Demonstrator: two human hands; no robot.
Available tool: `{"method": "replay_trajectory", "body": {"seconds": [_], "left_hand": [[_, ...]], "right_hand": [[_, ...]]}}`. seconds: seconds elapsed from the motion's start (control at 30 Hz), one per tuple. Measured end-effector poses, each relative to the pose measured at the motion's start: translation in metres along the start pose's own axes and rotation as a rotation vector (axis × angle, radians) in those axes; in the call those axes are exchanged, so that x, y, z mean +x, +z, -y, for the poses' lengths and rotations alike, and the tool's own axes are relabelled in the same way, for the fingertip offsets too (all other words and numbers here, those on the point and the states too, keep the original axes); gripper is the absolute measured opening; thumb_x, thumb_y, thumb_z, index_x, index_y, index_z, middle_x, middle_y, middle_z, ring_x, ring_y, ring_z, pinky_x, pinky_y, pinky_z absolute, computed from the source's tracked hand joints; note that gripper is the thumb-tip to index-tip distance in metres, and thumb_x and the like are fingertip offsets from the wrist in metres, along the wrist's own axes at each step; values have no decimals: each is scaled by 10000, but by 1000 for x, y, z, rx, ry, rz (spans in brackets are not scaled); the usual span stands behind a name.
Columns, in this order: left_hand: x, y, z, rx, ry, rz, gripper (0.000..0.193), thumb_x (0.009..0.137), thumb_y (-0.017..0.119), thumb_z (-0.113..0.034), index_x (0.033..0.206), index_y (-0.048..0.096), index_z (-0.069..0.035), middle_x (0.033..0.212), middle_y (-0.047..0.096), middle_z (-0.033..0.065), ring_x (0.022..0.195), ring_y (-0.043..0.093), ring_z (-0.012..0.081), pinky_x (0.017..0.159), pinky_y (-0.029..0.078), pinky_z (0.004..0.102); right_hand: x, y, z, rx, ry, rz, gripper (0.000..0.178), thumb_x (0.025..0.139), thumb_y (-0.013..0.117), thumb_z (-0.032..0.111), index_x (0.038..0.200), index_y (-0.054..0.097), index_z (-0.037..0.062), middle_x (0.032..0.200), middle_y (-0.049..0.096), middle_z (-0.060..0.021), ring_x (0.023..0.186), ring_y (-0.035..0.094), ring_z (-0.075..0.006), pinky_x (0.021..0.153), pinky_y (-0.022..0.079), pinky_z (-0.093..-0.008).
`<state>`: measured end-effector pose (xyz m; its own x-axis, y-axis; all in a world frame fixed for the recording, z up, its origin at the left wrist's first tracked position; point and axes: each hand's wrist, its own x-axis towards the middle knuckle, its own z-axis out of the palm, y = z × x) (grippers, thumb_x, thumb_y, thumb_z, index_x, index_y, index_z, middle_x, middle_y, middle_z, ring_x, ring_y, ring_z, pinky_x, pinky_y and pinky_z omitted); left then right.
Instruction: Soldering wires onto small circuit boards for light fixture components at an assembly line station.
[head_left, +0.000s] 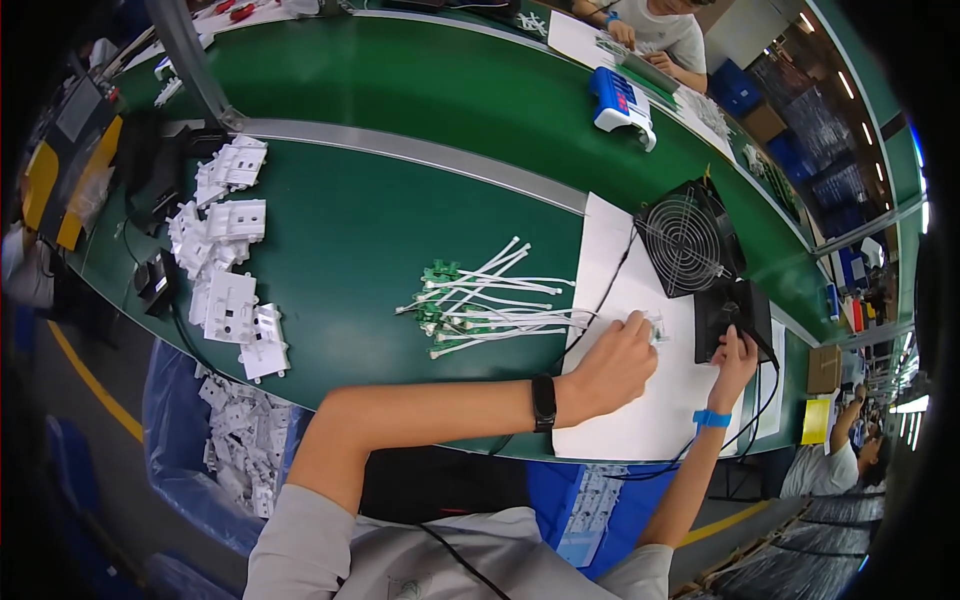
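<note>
My left hand [612, 368] reaches across the white sheet [600, 260] with its fingers closed. At its fingertips is a small green-and-white piece [656, 332], which looks like a circuit board. My right hand [736, 362] has its fingers bent together at the front of a black box [712, 318]; what they hold, if anything, is hard to see against the black. A dark cable [768, 352] runs down beside that hand. Left of the sheet lies a bundle of white cables [490, 308] with small green circuit boards [436, 290] at their left ends.
A black fan with a wire guard [685, 245] stands behind the box. White plastic housings [230, 300] are piled at the left of the green table [350, 280]. A blue-lined bin [175, 430] of similar parts stands below. Across a metal rail [420, 152], another person [670, 40] works.
</note>
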<state>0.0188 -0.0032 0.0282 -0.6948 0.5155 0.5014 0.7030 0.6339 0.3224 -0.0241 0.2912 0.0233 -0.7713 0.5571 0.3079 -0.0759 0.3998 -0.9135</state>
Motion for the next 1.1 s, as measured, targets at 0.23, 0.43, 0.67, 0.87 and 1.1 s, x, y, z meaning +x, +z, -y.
{"method": "replay_trajectory", "body": {"seconds": [0.23, 0.43, 0.67, 0.87, 1.1], "left_hand": [[24, -97, 116, 108, -384, -185, 567, 712, 748, -209, 1192, 588, 47, 1026, 649, 228, 1021, 582, 384, 827, 540, 483], [-14, -96, 301, 593, -675, -314, 773, 817, 803, -422, 1372, 521, 36, 1416, 508, 324, 1313, 485, 461, 1037, 464, 579], [-73, -203, 253, 637, -737, 333, 599, 782, 811, -452, 1206, 648, -60, 1289, 642, 213, 1275, 563, 376, 1046, 433, 594], [-171, -290, 229, 794, -947, 666, 820, 639, 910, -442, 1321, 613, -98, 1319, 651, 158, 1330, 540, 381, 1183, 222, 718], [-243, -296, 241, 544, -651, 241, 645, 823, 806, -131, 1420, 573, -60, 1216, 618, 177, 1144, 573, 372, 1024, 480, 431]], "right_hand": [[-83, 2, 39, -88, 102, 403, 112, 1008, 666, 167, 988, 651, 58, 682, 571, 32, 529, 463, -28, 446, 325, -204], [-157, 122, 117, 28, -124, 757, 117, 971, 689, 101, 1000, 674, -11, 776, 696, -40, 672, 629, -79, 596, 471, -233], [-185, 209, 152, 0, -626, 864, 174, 876, 748, 61, 1033, 715, -5, 905, 711, -132, 817, 696, -287, 762, 552, -385], [-194, 246, 143, -151, -806, 968, 226, 838, 774, 107, 1035, 729, 5, 1025, 625, -113, 1001, 587, -317, 895, 489, -416], [-180, 248, 151, -112, -748, 901, 145, 792, 806, 90, 811, 669, 45, 889, 637, -92, 896, 607, -315, 808, 486, -426]]}}
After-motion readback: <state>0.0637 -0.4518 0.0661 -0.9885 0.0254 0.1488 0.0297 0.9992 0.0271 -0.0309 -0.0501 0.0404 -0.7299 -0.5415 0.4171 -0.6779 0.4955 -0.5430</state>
